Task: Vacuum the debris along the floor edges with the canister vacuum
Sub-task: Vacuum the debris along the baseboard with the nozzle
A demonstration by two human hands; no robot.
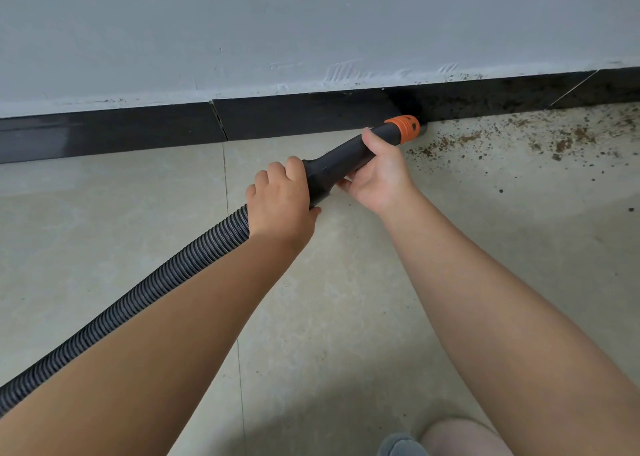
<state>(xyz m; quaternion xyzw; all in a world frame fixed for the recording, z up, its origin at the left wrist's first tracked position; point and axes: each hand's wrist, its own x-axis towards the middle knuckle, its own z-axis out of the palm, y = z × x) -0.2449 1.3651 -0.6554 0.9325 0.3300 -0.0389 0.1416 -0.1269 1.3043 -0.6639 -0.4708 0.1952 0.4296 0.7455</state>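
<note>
Spanning the top, a grey wall (311, 23) meets a black baseboard (138, 123) above a beige tiled floor (346, 300). Ribbed black hose (138, 293) runs from lower left up to a black wand (341, 159) with orange collar (404, 129), its tip at the floor-baseboard edge. Brown debris (519, 140) scattered right of the tip, along the baseboard and over the floor. Left hand (280, 201) fingers curled round the wand's rear end, at the hose joint. Right hand (379, 168) grips the wand just behind the collar, thumb over top.
</note>
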